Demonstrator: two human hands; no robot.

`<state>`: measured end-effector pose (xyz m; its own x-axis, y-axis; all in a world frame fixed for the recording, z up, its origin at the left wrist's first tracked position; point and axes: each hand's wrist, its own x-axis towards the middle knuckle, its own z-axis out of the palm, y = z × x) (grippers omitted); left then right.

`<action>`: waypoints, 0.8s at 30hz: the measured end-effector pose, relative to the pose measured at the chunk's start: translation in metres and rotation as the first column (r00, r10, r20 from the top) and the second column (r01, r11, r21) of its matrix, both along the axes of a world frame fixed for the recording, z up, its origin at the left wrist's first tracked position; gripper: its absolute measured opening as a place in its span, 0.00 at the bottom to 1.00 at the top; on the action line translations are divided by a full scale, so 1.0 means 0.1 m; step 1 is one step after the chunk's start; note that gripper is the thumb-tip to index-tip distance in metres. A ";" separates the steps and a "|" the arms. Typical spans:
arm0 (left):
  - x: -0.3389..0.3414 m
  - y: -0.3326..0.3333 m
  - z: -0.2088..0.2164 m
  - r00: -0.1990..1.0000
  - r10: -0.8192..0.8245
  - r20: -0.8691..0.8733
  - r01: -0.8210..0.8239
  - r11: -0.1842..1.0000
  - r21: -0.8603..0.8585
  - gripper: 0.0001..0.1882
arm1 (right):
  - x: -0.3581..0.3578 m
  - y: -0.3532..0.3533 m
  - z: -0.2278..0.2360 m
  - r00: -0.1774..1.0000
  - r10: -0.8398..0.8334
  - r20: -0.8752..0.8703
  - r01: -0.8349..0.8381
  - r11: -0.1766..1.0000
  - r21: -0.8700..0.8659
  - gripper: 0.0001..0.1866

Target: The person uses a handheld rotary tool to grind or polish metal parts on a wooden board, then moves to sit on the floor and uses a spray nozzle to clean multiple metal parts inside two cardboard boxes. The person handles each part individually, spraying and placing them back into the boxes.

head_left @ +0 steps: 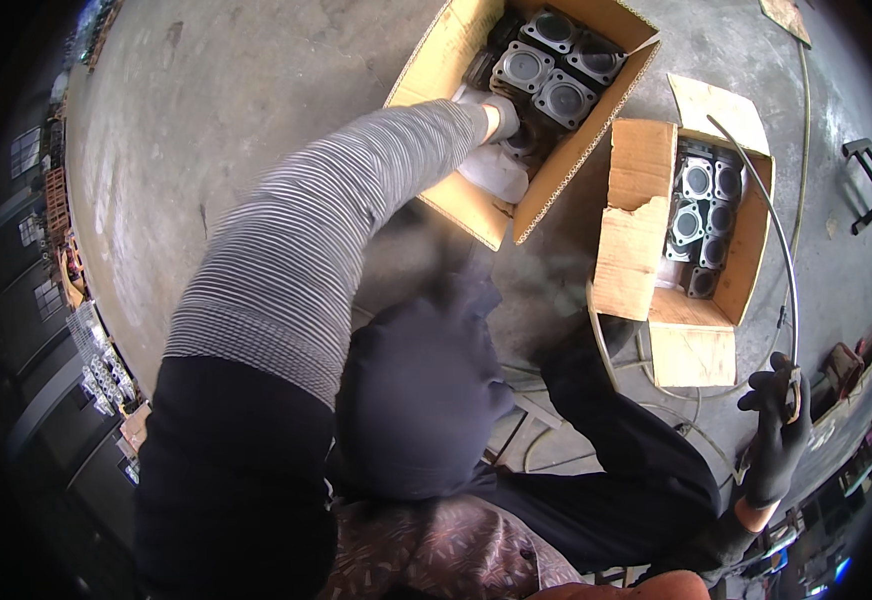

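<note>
Open-topped brown cardboard box (588, 155): silver-grey metal parts with round faces (564, 98) toward far edge, whitish crumpled sheet (496, 174) at near corner. Tan cardboard box with spread flaps (628, 255): silver-grey and darker flanged metal parts (688, 222). Left hand (499, 110) grey-gloved; sleeve (281, 235) finely striped grey and white. Right hand (778, 435) dark-grey-gloved, thin curved silver tube (788, 265). Black cloth trousers (611, 440). Brown shirt (431, 545), paler flecks. Grey concrete floor (206, 100).

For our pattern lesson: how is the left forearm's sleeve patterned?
The sleeve has pale and dark stripes, clearest in head view.
</note>
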<state>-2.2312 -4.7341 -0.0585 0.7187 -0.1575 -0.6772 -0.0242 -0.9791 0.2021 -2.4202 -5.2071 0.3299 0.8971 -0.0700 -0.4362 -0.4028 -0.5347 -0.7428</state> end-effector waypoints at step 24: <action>-0.78 -0.38 0.08 0.761 0.638 0.119 -0.608 0.765 -0.214 0.21 | 0.05 -0.10 -0.04 1.000 -0.015 0.001 0.015 0.999 0.035 0.20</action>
